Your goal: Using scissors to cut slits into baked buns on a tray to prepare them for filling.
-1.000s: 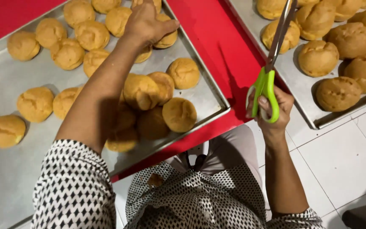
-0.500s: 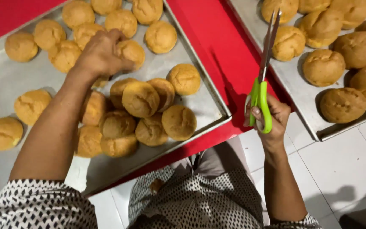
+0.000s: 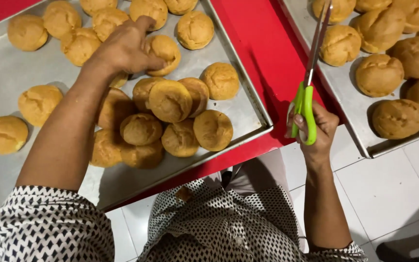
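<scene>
My left hand (image 3: 124,47) reaches over a metal baking tray (image 3: 35,73) and grips a golden round bun (image 3: 165,48) with thumb and fingers. Several more buns lie loose on the tray, and a heap of buns (image 3: 170,119) is piled near its right front corner. My right hand (image 3: 318,132) is closed around the green handles of a pair of scissors (image 3: 311,73). Their steel blades are together and point up and away, above the red table between the two trays.
A second metal tray (image 3: 364,140) with several larger buns (image 3: 397,118) stands on the right. Both trays rest on a red table (image 3: 263,53). White floor tiles (image 3: 394,184) show below the table edge. My patterned shirt (image 3: 204,228) fills the bottom.
My left hand has drawn back from the far side of the tray toward me and closed on a bun. The scissors hand has stayed almost in the same place.
</scene>
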